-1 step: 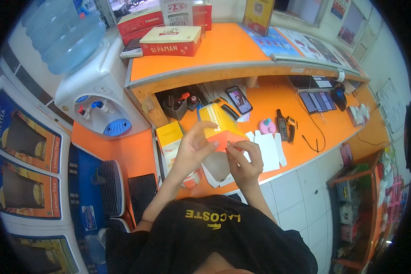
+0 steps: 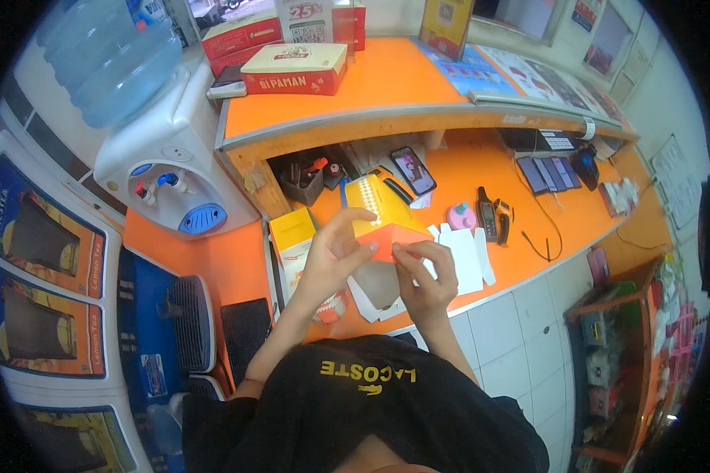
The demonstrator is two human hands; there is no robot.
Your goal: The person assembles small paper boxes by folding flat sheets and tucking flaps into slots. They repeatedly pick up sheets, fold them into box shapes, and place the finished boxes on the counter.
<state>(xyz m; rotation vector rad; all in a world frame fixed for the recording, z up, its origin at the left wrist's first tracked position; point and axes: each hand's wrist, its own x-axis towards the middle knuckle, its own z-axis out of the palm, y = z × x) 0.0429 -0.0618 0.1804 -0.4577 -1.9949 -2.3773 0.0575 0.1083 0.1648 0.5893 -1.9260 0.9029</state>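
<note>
A yellow and orange cardboard box (image 2: 398,236) with white printed marks is held up in front of me over the counter. My left hand (image 2: 329,256) is closed on its left side, thumb on the orange face and forefinger along the yellow side. My right hand (image 2: 428,276) pinches the box's near edge between thumb and fingertips. Below the box, a greyish-white piece (image 2: 377,285) shows between my hands. Flat white cardboard pieces (image 2: 465,260) lie just right of my right hand. Left of my left hand stands another yellow box (image 2: 293,229).
On the orange counter (image 2: 528,229) are a pink bottle (image 2: 461,216), a black handheld radio (image 2: 487,217) and a lit phone (image 2: 413,172). A raised shelf with red and cream boxes (image 2: 294,69) runs behind. A water dispenser (image 2: 170,162) stands left, a goods rack (image 2: 615,363) right.
My right hand has shifted very slightly along the box's near edge. The left hand keeps its hold.
</note>
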